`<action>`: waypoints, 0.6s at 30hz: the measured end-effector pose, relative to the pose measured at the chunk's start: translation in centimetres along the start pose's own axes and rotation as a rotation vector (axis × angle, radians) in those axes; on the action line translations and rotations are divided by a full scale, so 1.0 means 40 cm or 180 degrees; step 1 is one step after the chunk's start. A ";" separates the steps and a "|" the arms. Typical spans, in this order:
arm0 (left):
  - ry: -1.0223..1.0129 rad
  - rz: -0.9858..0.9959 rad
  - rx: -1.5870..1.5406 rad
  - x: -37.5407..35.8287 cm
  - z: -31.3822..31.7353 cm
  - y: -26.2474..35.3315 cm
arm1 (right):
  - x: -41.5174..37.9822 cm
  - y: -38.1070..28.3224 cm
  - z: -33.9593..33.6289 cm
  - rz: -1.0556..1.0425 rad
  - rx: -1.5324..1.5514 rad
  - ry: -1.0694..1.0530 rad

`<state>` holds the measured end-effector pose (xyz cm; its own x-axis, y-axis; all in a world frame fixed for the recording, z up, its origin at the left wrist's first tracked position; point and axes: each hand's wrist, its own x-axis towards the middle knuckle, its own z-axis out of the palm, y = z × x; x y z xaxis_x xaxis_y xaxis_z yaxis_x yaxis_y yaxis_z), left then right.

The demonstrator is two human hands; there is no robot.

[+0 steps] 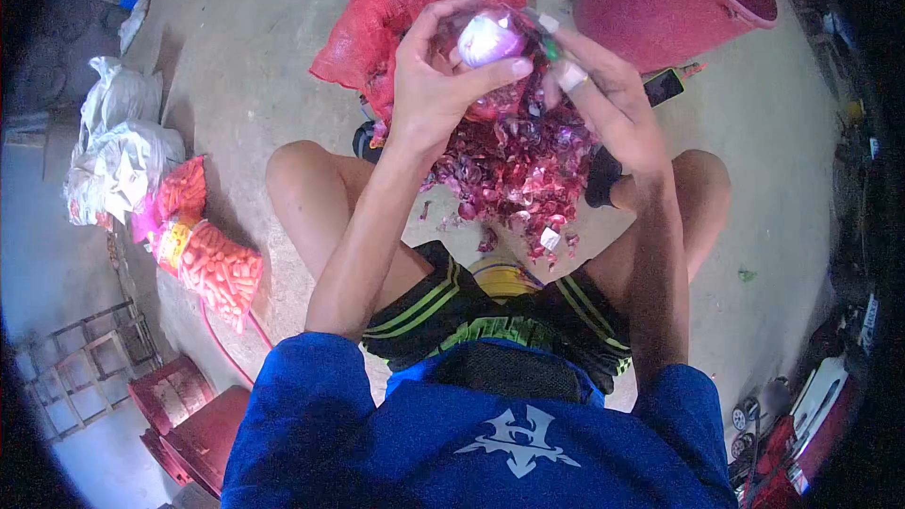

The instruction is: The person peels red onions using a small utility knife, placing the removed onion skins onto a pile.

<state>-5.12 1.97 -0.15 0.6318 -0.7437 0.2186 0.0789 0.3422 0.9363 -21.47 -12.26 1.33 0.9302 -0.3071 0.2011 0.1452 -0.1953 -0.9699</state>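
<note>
My left hand (429, 85) is curled around a partly peeled red onion (490, 39), its white and purple flesh showing between thumb and fingers. Close to the onion's right side is my right hand (611, 99), with white wraps on its fingers. Its fingers are bent around a small item with a green part (551, 49), too blurred to name. Beneath both hands, a heap of red onion skins (514, 165) is spread on the floor between my feet. Just beyond the hands lies a red mesh sack (415, 5) filled with onions.
A large red tub (665, 0) stands at the front right, with a phone-like device (664, 87) on the floor beside it. White sacks (123, 151) and a bag of carrots (222, 269) lie to the left. Red buckets (174, 396) stand at the lower left.
</note>
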 end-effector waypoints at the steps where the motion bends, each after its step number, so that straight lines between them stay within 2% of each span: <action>1: 0.0004 0.0000 0.0000 0.000 -0.001 0.002 | 0.002 0.009 0.003 -0.0178 -0.0142 0.0228; 4: -0.0016 -0.0085 -0.0127 0.001 -0.002 0.009 | 0.007 0.013 0.000 -0.0051 -0.0149 0.0400; 5: -0.0090 -0.0308 -0.0517 -0.001 -0.004 0.014 | 0.011 0.021 -0.001 -0.0050 -0.0151 0.0399; 7: -0.0166 -0.0522 -0.0913 -0.001 -0.010 0.016 | 0.021 0.037 -0.003 -0.0185 -0.0111 0.0874; 9: -0.0696 -0.0412 -0.1405 0.001 -0.019 0.012 | 0.025 0.029 -0.008 -0.0099 -0.0127 0.1020; 10: -0.0700 -0.0404 -0.1405 0.001 -0.018 0.015 | 0.027 0.025 -0.009 -0.0006 -0.0139 0.1168; 13: -0.0713 -0.0525 -0.1751 0.000 -0.013 0.012 | 0.022 0.026 -0.003 -0.0189 0.0044 0.1053; 15: -0.0214 -0.0658 -0.1385 -0.002 -0.019 -0.009 | 0.023 0.030 -0.001 -0.0279 -0.0027 0.1000; 17: -0.0307 -0.0728 -0.1502 -0.001 -0.025 -0.009 | 0.028 0.035 0.004 -0.0297 -0.0150 0.0978; 18: -0.0424 -0.0784 -0.1631 0.001 -0.025 -0.009 | 0.033 0.037 0.004 -0.0144 -0.0126 0.1205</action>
<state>-4.34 2.40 -0.76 0.4477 -0.8910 0.0749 0.5952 0.3595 0.7187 -19.96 -12.82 0.16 0.7316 -0.6183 0.2872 0.1634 -0.2501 -0.9543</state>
